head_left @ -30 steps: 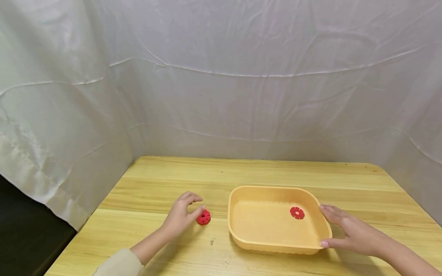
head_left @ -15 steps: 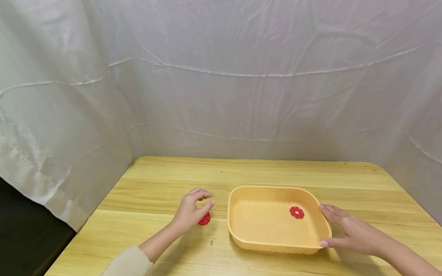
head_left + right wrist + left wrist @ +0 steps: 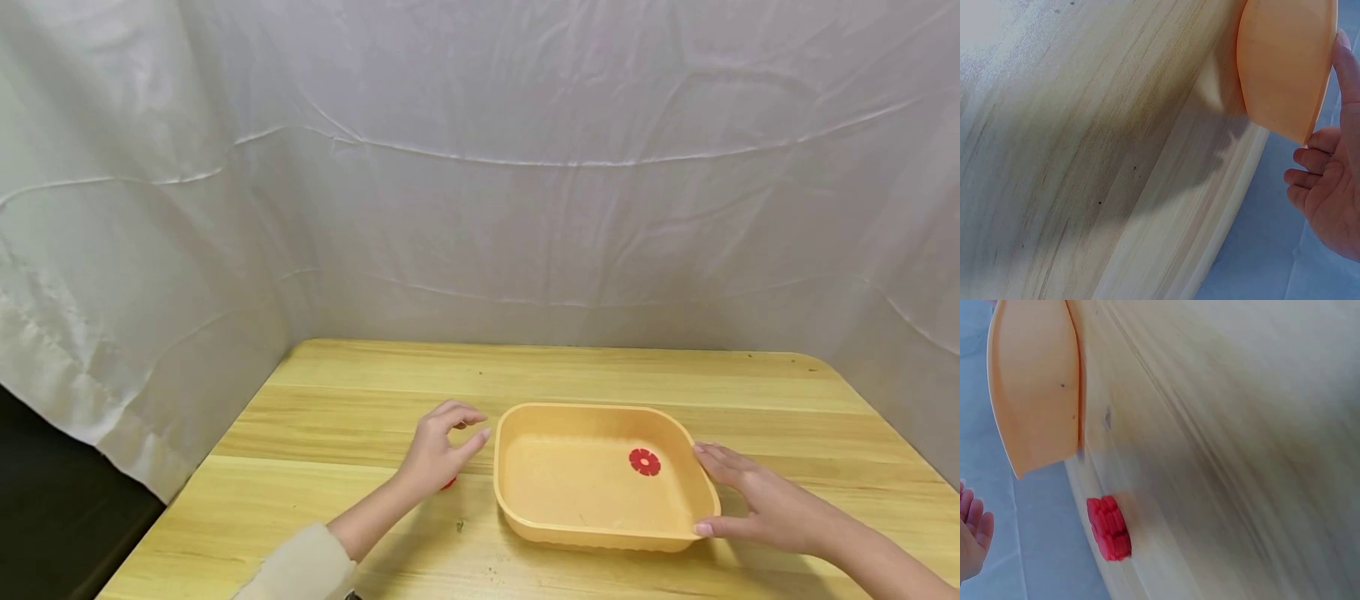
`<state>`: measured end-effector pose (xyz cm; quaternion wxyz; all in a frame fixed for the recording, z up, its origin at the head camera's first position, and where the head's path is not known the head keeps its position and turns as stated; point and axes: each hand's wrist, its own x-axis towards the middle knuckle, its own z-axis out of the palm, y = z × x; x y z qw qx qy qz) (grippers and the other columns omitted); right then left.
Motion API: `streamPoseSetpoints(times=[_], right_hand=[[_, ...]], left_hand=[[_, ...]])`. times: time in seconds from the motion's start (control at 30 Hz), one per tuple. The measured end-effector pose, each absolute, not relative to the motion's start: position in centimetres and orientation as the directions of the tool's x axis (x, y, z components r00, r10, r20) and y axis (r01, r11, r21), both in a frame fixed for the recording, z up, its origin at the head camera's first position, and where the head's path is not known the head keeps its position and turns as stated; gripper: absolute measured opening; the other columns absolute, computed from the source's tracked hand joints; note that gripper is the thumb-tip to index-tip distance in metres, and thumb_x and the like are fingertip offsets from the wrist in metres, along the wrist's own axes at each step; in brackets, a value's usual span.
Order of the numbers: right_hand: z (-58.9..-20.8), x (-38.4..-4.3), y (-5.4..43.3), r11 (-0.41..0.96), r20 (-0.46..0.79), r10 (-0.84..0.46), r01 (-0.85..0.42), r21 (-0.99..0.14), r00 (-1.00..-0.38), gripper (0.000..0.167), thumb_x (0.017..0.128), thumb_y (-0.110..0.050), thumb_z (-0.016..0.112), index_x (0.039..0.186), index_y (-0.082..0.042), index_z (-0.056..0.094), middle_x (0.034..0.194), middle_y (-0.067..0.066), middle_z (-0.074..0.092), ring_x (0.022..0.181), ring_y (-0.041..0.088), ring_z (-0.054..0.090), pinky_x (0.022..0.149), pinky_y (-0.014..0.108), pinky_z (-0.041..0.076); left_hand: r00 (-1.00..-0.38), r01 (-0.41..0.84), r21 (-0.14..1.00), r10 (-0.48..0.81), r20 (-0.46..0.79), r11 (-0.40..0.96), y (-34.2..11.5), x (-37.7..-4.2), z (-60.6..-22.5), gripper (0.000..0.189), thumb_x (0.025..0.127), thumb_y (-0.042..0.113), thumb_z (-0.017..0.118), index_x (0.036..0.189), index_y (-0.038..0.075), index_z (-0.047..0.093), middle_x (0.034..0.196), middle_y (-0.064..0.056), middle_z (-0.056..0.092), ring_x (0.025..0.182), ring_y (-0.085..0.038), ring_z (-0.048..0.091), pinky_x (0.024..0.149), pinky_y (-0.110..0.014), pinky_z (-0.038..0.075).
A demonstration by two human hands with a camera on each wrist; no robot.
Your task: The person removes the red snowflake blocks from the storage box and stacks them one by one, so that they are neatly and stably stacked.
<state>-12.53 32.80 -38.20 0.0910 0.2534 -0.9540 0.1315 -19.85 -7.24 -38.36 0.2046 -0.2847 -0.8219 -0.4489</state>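
Note:
A shallow yellow plastic basin (image 3: 592, 529) stands on the wooden table. One red notched disc (image 3: 645, 462) with a round centre hole lies flat in it, toward the right. My right hand (image 3: 765, 504) holds the basin's right end, thumb and fingertips spread along the rim. Just left of the basin, my left hand (image 3: 438, 450) hovers over the table with bent, parted fingers and nothing between them. A small stack of red notched discs (image 3: 1110, 528) sits on the table below the left hand, which hides most of it in the head view.
The wooden table (image 3: 375, 375) reaches back to a pale cloth curtain (image 3: 525, 217) that also hangs at both sides. A dark area (image 3: 60, 500) lies beyond the table's left edge.
My left hand has moved right, away from the red disc stack and toward the basin, its fingers holding nothing. The basin, the disc in it and my right hand have kept their places.

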Motion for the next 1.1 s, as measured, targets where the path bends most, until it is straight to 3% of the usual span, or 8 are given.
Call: streamPoseSetpoints(times=[0.3, 0.57, 1.1], right_hand=[[-38.3, -12.6, 32.7, 0.827, 0.245, -0.472, -0.522, -0.21, -0.847, 0.088, 0.068, -0.045, 0.076, 0.131, 0.008, 0.045, 0.132, 0.026, 0.049, 0.111, 0.044, 0.05, 0.093, -0.004, 0.002], [-38.3, -12.6, 32.7, 0.826, 0.25, -0.468, -0.52, -0.215, -0.847, 0.089, 0.067, -0.046, 0.076, 0.131, 0.009, 0.045, 0.132, 0.026, 0.049, 0.111, 0.044, 0.05, 0.092, -0.006, 0.001], [-38.6, -12.6, 32.8, 0.829, 0.268, -0.463, -0.52, -0.207, -0.845, 0.09, 0.066, -0.045, 0.077, 0.13, 0.009, 0.046, 0.131, 0.027, 0.049, 0.109, 0.044, 0.049, 0.091, -0.008, 0.0]], left_hand=[[-0.763, 0.646, 0.655, 0.31, 0.567, 0.392, -6.0, -19.9, -38.3, 0.02, 0.08, 0.011, 0.071, 0.096, -0.001, 0.068, 0.094, -0.008, 0.067, 0.087, -0.026, 0.062, 0.077, -0.034, 0.054], [-0.717, 0.696, 0.631, 0.305, 0.626, 0.341, -4.4, -20.1, -38.2, 0.019, 0.077, 0.007, 0.072, 0.094, -0.001, 0.067, 0.094, -0.009, 0.066, 0.088, -0.021, 0.061, 0.076, -0.031, 0.055], [-0.725, 0.688, 0.653, 0.334, 0.602, 0.318, -0.9, -20.5, -38.3, 0.023, 0.078, 0.01, 0.072, 0.096, -0.003, 0.066, 0.095, -0.011, 0.066, 0.09, -0.021, 0.061, 0.078, -0.029, 0.054]])
